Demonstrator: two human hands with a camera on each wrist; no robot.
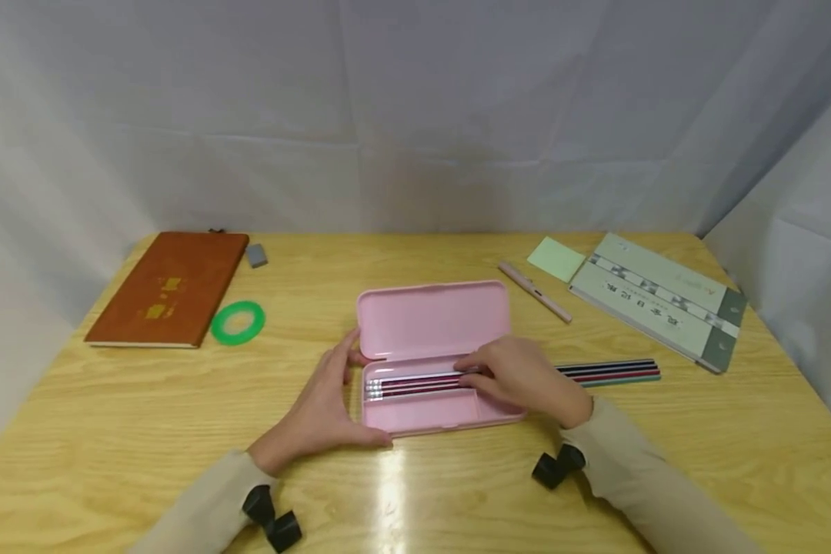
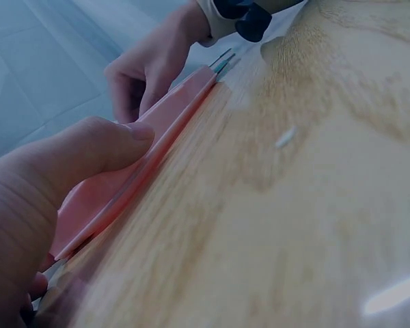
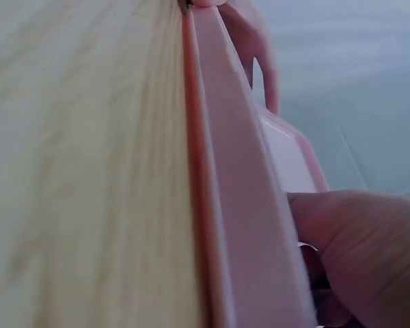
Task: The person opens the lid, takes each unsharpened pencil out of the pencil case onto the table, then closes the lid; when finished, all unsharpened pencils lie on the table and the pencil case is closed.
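A pink pencil case lies with its lid open towards the back of the table. Several striped pencils with silvery ends are side by side in its rear compartment. My left hand grips the case's left end, its thumb along the front edge and its fingers by the rear corner. Reaching over the right part of the case, my right hand has thumb and forefinger bent about the pencils; its other fingers are hidden. Past that hand, several dark, red and teal pencils lie on the table.
A brown notebook, a grey eraser and a green tape roll are at the left. To the right lie a pink pen, green sticky notes and a grey-green notebook. White cloth hangs behind the table.
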